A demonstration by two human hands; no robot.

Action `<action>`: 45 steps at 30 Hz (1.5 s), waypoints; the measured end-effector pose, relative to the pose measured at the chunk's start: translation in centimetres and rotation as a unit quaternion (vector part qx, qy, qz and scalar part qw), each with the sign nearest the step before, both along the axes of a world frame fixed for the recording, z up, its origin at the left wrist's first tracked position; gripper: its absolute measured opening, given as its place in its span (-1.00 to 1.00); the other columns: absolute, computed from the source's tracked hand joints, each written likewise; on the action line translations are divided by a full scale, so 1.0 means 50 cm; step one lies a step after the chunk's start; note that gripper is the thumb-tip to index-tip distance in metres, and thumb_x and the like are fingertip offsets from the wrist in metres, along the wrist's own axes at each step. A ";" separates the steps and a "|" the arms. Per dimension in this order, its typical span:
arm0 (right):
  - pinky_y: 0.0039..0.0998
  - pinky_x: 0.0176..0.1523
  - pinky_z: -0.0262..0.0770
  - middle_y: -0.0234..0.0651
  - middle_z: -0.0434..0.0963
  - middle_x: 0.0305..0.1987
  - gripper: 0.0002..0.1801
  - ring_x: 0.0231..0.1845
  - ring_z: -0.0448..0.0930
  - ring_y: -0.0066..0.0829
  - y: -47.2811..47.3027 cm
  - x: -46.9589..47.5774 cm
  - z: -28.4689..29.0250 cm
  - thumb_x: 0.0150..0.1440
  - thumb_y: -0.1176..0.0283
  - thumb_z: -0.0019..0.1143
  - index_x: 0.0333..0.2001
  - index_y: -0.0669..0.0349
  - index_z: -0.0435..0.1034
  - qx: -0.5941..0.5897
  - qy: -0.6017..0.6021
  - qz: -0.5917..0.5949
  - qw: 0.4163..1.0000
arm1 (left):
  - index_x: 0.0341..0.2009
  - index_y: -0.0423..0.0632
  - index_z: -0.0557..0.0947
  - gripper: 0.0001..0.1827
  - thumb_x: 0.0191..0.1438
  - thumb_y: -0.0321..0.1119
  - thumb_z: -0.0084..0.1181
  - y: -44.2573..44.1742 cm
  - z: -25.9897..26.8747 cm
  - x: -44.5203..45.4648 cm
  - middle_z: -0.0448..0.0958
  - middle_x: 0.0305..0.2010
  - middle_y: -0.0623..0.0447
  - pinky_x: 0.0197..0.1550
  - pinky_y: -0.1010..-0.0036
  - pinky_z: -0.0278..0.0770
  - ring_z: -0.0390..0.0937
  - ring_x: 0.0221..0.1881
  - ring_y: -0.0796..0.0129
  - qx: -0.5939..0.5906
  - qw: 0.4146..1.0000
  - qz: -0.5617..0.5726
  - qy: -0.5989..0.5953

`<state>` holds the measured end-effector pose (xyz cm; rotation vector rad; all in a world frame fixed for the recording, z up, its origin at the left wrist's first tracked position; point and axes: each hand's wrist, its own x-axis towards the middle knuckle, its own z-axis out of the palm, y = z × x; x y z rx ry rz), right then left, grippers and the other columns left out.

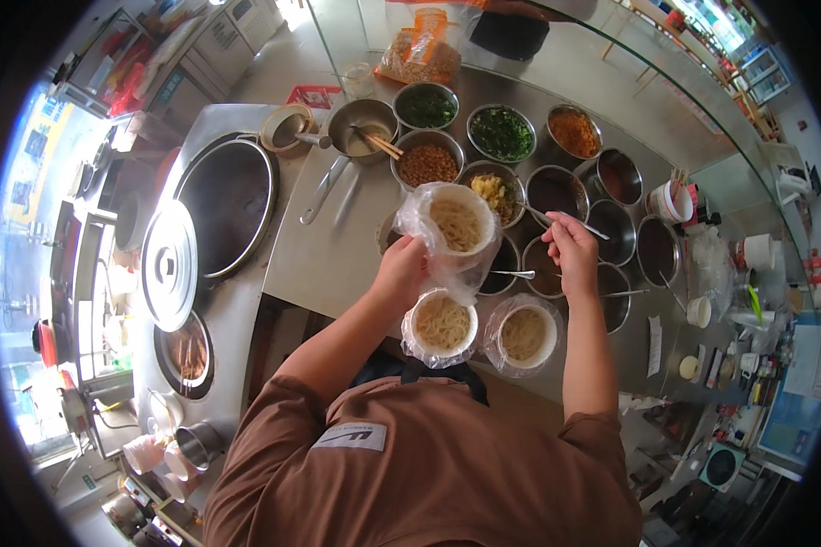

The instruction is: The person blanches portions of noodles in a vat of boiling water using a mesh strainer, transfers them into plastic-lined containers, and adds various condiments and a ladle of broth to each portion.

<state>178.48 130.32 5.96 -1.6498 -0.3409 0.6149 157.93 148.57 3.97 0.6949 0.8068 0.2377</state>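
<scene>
My left hand (404, 271) grips a plastic-bagged paper bowl of noodles (457, 222), raised above the steel counter (294, 273). A metal spoon (537, 216) is pinched in my right hand (572, 253), its lower end over the rims of a tub of yellow pickled vegetable (494, 195) and a tub of dark sauce (555, 195). Whether the spoon carries anything is too small to tell. Closer to my body stand two more bagged noodle bowls, the left bowl (443, 325) and the right bowl (522, 334). Part of the tub below the raised bowl is hidden.
Around them stand tubs of brown beans (427, 158), chopped greens (501, 133) and orange relish (573, 133). A long-handled saucepan (362, 126) holds chopsticks. Leftward, a large pot (226, 205) sits in the stove with a metal lid (169, 265) leaning on it. A glass screen (711, 150) borders the far side.
</scene>
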 end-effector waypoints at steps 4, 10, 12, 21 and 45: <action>-0.16 -0.22 0.44 -0.07 0.53 -0.35 -0.78 -0.29 0.54 -0.05 0.054 0.037 -0.078 0.07 0.48 -0.09 -0.22 0.24 0.47 -0.203 -0.462 0.006 0.863 | -0.14 -0.17 0.46 -0.74 0.10 -0.34 -0.11 -0.009 -0.009 0.030 0.48 -0.19 0.02 -0.15 0.44 0.46 0.48 -0.21 0.32 0.047 0.998 -0.037 -0.027; -0.25 -0.37 0.44 -0.14 0.55 -0.47 -0.78 -0.45 0.55 -0.17 0.105 0.069 -0.226 0.05 0.51 -0.08 -0.25 0.28 0.47 -0.207 -0.452 0.167 0.851 | -0.10 -0.18 0.44 -0.72 0.11 -0.35 -0.11 -0.004 -0.009 0.013 0.48 -0.18 0.00 -0.12 0.41 0.47 0.48 -0.22 0.31 -0.002 0.999 -0.004 -0.042; -0.37 -0.46 0.38 -0.23 0.53 -0.51 -0.78 -0.54 0.50 -0.33 0.090 0.098 -0.228 0.05 0.50 -0.07 -0.23 0.28 0.47 -0.197 -0.280 0.156 0.927 | -0.10 -0.19 0.44 -0.72 0.11 -0.36 -0.11 0.004 0.008 -0.001 0.47 -0.19 -0.01 -0.12 0.40 0.47 0.48 -0.22 0.30 -0.012 0.999 0.013 -0.036; -0.71 -0.62 0.12 -0.42 0.46 -0.52 -0.76 -0.64 0.31 -0.76 0.017 0.075 -0.069 0.15 0.45 -0.08 -0.15 0.29 0.44 -0.050 0.081 0.012 0.995 | -0.16 -0.07 0.50 -0.76 0.09 -0.27 -0.06 0.030 -0.003 -0.034 0.46 -0.33 0.08 -0.40 0.53 0.35 0.42 -0.36 0.44 -0.006 0.999 0.037 0.006; -0.65 -0.67 0.12 -0.41 0.45 -0.59 -0.79 -0.70 0.30 -0.71 0.328 0.068 -0.156 0.12 0.50 -0.09 -0.20 0.29 0.45 -0.147 0.079 0.098 0.981 | -0.12 -0.17 0.45 -0.73 0.07 -0.37 -0.06 0.127 0.007 -0.123 0.48 -0.22 0.08 -0.11 0.45 0.44 0.46 -0.21 0.40 -0.021 0.998 0.064 -0.012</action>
